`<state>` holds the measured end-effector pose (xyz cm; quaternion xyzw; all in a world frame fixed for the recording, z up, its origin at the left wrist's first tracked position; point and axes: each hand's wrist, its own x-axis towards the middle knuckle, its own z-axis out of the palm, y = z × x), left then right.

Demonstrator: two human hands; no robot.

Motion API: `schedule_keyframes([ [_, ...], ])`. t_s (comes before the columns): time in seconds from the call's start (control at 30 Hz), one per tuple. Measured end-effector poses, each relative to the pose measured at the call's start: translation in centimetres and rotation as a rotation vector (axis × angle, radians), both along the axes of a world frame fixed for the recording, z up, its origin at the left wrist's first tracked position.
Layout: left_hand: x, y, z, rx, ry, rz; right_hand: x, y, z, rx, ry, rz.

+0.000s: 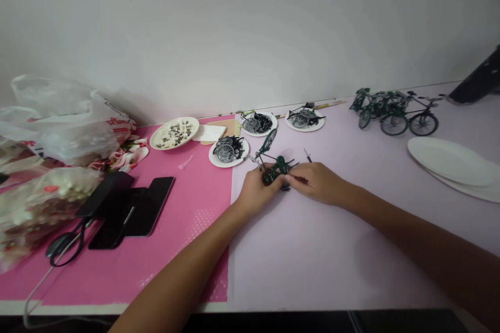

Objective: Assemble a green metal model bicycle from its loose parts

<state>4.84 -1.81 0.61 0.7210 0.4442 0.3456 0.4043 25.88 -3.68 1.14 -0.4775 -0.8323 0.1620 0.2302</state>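
Note:
A small green model bicycle [282, 165] is tilted up over the lilac side of the table, one wheel raised toward the back. My left hand [258, 187] is closed around its frame and handlebar end, with the thumb pressed against the lower part. My right hand [314, 181] pinches at the bicycle's near right side. Its fingertips touch the model, and whatever small thing they grip is hidden. Just behind the right knuckles shows a thin dark rod with a silvery end [308, 155]. Small plates of grey wheels [226, 153] and black parts stand beyond my hands.
Several assembled model bicycles [394, 114] stand at the back right, near white oval plates [453, 161] and a black cylinder [474, 80]. Leftward are a bowl of small pieces [175, 133], phones [148, 208], a cable and plastic bags [66, 119]. A wall closes the back.

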Motion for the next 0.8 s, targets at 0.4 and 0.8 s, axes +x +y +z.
schedule_keyframes([
  [0.4, -0.01, -0.14, 0.25, 0.009, 0.017, 0.002, -0.04, 0.0, 0.08, -0.011, -0.019, -0.003],
  [0.8, -0.05, -0.06, 0.29, 0.005, 0.031, 0.01, -0.05, 0.01, 0.11, -0.011, -0.016, 0.004],
])
